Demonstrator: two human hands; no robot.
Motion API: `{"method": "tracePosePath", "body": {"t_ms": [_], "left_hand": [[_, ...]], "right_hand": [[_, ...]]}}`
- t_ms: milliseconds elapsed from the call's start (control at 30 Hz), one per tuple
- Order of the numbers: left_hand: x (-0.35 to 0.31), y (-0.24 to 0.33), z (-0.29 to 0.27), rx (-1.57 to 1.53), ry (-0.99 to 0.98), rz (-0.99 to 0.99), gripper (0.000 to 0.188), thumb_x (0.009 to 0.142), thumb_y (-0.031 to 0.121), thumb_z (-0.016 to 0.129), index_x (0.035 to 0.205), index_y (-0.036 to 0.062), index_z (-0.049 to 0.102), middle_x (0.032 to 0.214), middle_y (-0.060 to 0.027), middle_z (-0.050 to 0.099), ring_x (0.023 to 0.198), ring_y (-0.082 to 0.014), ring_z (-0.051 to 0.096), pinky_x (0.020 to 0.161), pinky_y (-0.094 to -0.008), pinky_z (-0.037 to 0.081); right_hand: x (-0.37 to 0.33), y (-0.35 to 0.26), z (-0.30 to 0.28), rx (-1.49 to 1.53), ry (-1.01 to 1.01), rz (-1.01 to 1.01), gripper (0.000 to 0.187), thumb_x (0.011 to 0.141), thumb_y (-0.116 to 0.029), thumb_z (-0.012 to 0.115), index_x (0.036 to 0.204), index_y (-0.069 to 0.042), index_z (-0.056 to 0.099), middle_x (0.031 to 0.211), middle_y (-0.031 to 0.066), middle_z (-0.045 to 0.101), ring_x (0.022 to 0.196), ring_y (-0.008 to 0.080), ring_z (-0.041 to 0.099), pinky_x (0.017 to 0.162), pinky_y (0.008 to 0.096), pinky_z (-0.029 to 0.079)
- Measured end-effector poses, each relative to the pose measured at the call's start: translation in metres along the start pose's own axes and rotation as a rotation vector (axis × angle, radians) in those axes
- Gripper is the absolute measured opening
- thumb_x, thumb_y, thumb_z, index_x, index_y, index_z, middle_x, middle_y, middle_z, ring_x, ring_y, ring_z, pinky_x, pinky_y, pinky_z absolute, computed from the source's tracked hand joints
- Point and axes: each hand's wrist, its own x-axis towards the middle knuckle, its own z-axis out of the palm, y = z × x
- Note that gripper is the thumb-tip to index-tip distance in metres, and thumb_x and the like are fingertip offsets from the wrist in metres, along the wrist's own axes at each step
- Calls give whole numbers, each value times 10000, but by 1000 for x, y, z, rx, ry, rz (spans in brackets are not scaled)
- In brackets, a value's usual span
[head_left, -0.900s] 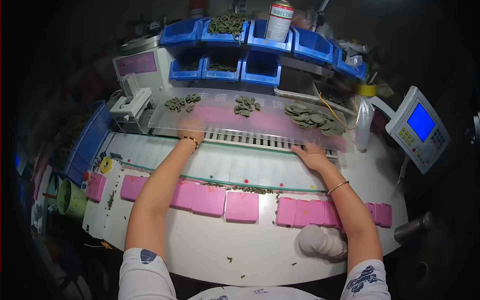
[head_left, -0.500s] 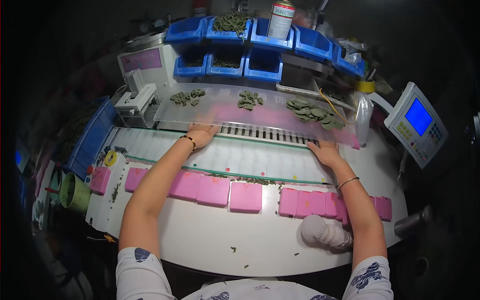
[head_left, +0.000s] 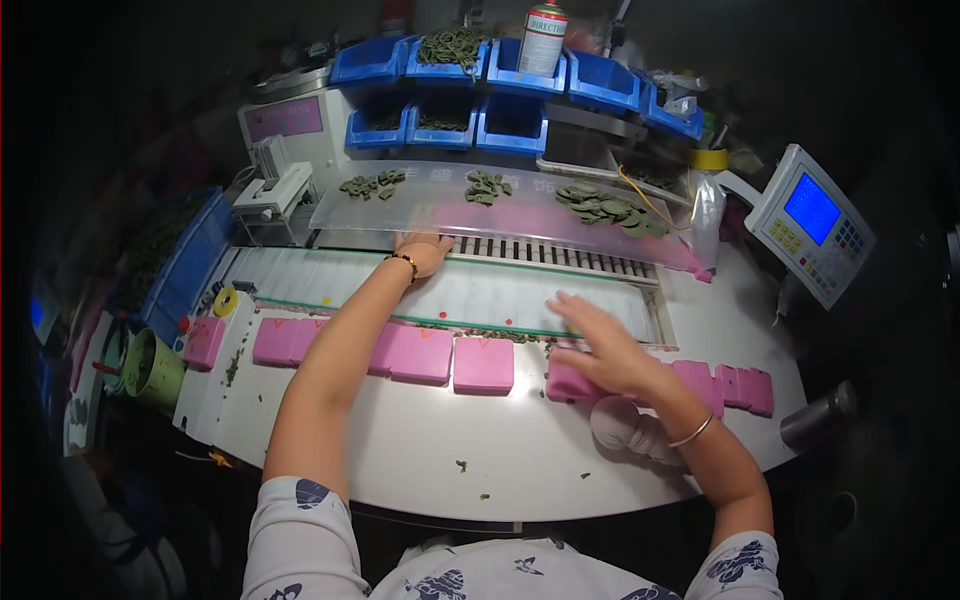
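Observation:
My left hand (head_left: 422, 250) reaches forward to the near edge of a clear sloped shelf (head_left: 520, 215), fingers resting by the slotted metal rail (head_left: 545, 250); whether it holds anything is hidden. On the shelf lie three piles of small green pieces (head_left: 605, 208). My right hand (head_left: 600, 350) hovers, fingers spread and blurred, over the row of pink square blocks (head_left: 484, 364) along the white bench (head_left: 400, 450), touching or just above the block right of the middle.
Blue bins (head_left: 520, 85) with green pieces and a spray can (head_left: 541, 38) stand at the back. A control panel with blue screen (head_left: 810, 225) sits right. A white rolled cloth (head_left: 625, 425) lies under my right forearm. A green cup (head_left: 152, 367) and yellow tape roll (head_left: 224, 300) sit left.
My right hand has drawn back from the slotted rail toward me and now is over the pink blocks. My left hand stays at the shelf edge.

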Motion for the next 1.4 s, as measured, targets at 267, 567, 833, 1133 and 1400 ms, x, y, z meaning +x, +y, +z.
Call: {"method": "tracePosePath", "body": {"t_ms": [267, 567, 833, 1133, 1400], "left_hand": [[-3, 30, -19, -14, -65, 7, 762, 949, 493, 516, 1534, 65, 282, 1579, -195, 291, 1466, -349, 267, 1192, -509, 173], [-109, 46, -6, -151, 225, 587, 590, 960, 322, 587, 1444, 25, 426, 1524, -228, 375, 1455, -373, 280, 1191, -475, 187], [-234, 60, -37, -800, -281, 469, 553, 836, 177, 749, 1324, -5, 563, 1275, -177, 630, 1160, -210, 616, 937, -317, 504], [-285, 93, 0, -599, 19, 727, 316, 884, 123, 659, 1183, 26, 628, 950, -117, 669, 845, -281, 595, 752, -379, 515], [-271, 88, 21, -668, 31, 728, 326, 1049, 225, 419, 1214, -15, 565, 973, -92, 610, 825, -229, 557, 791, -320, 472]], "right_hand": [[2, -46, 42, 18, -18, -92, 747, 839, -266, 764, 1441, -5, 406, 1496, 227, 409, 1408, 386, 360, 1152, 454, 313], [20, -60, 60, 40, -21, -24, 745, 755, -146, 794, 1384, 24, 434, 1303, 221, 518, 1213, 377, 495, 1055, 446, 406], [-28, -78, 60, -362, 408, -383, 499, 769, -93, 632, 1249, 18, 558, 1166, 148, 546, 1105, 308, 535, 946, 390, 465], [-70, -99, 49, -133, 383, -236, 252, 723, -51, 688, 969, -53, 634, 960, 96, 593, 862, 280, 576, 710, 367, 488], [-75, -101, 54, -204, 416, -286, 234, 692, -83, 649, 919, -39, 609, 906, 80, 593, 821, 234, 603, 630, 318, 515]]}}
